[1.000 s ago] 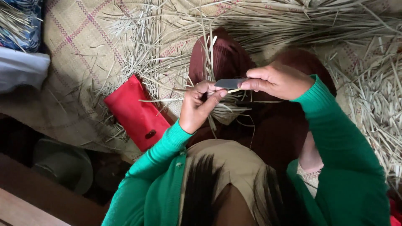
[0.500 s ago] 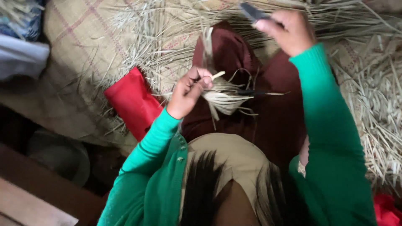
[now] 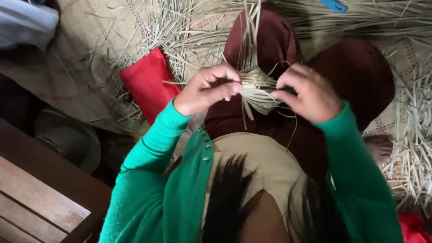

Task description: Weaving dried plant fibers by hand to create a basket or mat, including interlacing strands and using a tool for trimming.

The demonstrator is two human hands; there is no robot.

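Small bundle of pale straw strips (image 3: 258,92) sits mid-frame, held up over the lap, between both hands. Strips fan out: several long ones run up and away toward the far side, short cut ends hang down toward the near side, a few thin strands loop off to the right.

Left hand (image 3: 209,87): fingers curled in, thumb and fingertips pinched on the left edge of the bundle. Right hand (image 3: 308,92): fingers bent, tips pinched on the right edge of the bundle. Both touching it, hands close together with the bundle bridging them. Whether the right hand holds anything besides the straw, cannot tell.

Both arms in green sleeves (image 3: 148,180); green cardigan open over a tan top. Under the hands, dark maroon skirt (image 3: 351,72) over raised knees. Bare foot (image 3: 378,148) shows at the right, just beside the skirt.

Left of the knees, a red cloth pouch (image 3: 146,83) lies flat on a woven mat (image 3: 85,49), partly covered by loose straw (image 3: 180,31). More loose straw heaped along the far side and piled at the right (image 3: 416,135). Blue-handled object (image 3: 334,5) rests on the straw at far right, well apart from the hands; too cropped to identify. Wooden planks (image 3: 31,193) at near left.
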